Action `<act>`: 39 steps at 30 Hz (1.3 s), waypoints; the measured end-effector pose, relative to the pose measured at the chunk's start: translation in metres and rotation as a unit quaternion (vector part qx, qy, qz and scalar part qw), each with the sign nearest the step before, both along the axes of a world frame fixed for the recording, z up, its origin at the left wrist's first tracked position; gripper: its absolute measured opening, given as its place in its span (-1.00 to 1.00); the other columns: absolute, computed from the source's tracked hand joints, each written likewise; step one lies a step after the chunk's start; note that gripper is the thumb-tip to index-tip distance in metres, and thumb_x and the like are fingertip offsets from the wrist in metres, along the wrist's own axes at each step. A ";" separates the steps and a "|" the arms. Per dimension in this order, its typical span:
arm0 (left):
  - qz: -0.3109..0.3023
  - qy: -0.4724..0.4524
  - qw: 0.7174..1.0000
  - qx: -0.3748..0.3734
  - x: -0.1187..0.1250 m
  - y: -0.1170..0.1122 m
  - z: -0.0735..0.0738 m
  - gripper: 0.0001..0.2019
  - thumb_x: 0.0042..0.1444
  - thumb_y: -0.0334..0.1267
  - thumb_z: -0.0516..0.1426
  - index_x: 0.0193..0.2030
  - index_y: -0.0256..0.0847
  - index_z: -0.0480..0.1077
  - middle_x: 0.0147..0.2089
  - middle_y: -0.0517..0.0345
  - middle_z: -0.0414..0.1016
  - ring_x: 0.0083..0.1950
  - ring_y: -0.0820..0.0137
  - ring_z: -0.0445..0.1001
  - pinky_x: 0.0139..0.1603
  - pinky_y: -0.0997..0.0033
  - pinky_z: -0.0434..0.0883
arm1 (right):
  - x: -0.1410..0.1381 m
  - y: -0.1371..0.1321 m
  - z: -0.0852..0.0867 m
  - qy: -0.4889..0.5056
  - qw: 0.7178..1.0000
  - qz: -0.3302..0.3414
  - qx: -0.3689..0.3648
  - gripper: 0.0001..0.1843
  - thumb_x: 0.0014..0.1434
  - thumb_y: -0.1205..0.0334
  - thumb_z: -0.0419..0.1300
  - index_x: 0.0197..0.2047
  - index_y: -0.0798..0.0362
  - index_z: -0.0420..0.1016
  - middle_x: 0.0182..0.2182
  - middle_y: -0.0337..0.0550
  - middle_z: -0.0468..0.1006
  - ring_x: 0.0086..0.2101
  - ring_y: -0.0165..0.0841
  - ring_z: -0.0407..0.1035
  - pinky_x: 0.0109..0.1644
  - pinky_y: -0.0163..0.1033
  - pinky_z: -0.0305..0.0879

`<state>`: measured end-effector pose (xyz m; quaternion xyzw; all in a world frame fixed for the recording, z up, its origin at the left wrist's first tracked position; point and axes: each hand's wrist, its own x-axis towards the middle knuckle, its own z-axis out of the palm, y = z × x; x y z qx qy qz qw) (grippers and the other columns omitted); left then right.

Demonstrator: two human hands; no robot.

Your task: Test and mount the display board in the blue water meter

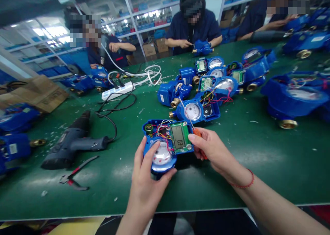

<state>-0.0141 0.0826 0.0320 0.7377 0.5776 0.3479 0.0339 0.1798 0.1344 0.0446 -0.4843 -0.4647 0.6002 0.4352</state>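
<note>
My left hand (147, 169) grips a blue water meter (159, 167) by its round dial, thumb at the near side and fingers over the far rim. The meter's housing lies open, showing coloured wires and a green circuit board (184, 129) with a grey LCD (177, 137). My right hand (210, 144) is closed around the orange handle of a screwdriver (197, 132), whose thin shaft points up and away. The right thumb presses at the board's right edge. Just beyond sits another opened water meter (192, 111) with a white dial.
Several blue meters (224, 85) spread across the green table (247, 159). On the left lie a heat gun (74, 142), red-and-black cutting pliers (70, 180) and a white power strip (118, 91) with loose cables. A cardboard box (38, 92) stands far left. Co-workers (193, 25) sit opposite.
</note>
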 end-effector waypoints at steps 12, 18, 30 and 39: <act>-0.166 0.076 0.982 -0.047 0.019 -0.002 0.058 -0.48 0.16 -0.19 0.17 0.26 0.02 0.20 0.32 -0.13 0.32 0.31 -0.04 0.33 0.24 -0.45 0.16 | 0.060 -0.046 -0.004 -0.078 0.996 0.034 -0.014 -0.48 -0.02 -0.25 0.18 -0.46 0.04 0.16 -0.58 -0.27 0.24 -0.62 -0.52 0.07 -0.61 -0.38 0.00; -0.189 0.123 0.972 -0.067 0.066 0.007 0.064 -0.43 0.03 -0.35 0.24 0.19 0.03 0.22 0.14 0.02 0.52 0.15 0.05 0.48 0.26 -0.58 -0.11 | 0.066 -0.055 -0.007 -0.132 0.991 0.020 0.016 -0.54 -0.01 -0.18 0.18 -0.40 0.08 0.26 -0.49 -0.22 0.25 -0.47 -0.42 0.11 -0.45 -0.30 0.05; -0.246 0.202 0.925 -0.206 0.080 0.016 0.072 -0.34 0.04 -0.43 0.20 0.28 -0.03 0.11 0.21 -0.02 0.40 0.24 0.09 0.36 0.29 -0.44 -0.01 | 0.063 -0.048 -0.005 -0.203 0.977 -0.001 0.063 -0.62 -0.06 -0.11 0.14 -0.50 0.06 0.23 -0.57 -0.30 0.15 -0.51 -0.45 0.02 -0.46 -0.27 -0.07; -0.295 0.150 0.920 -0.211 0.074 0.019 0.066 -0.23 -0.03 -0.55 0.06 0.38 -0.21 0.04 0.32 -0.09 0.30 0.33 0.12 0.26 0.35 -0.14 0.15 | 0.061 -0.044 -0.008 -0.197 0.977 0.002 0.077 -0.57 -0.08 -0.14 0.17 -0.57 0.02 0.12 -0.62 -0.33 0.09 -0.56 -0.49 -0.05 -0.50 -0.30 -0.17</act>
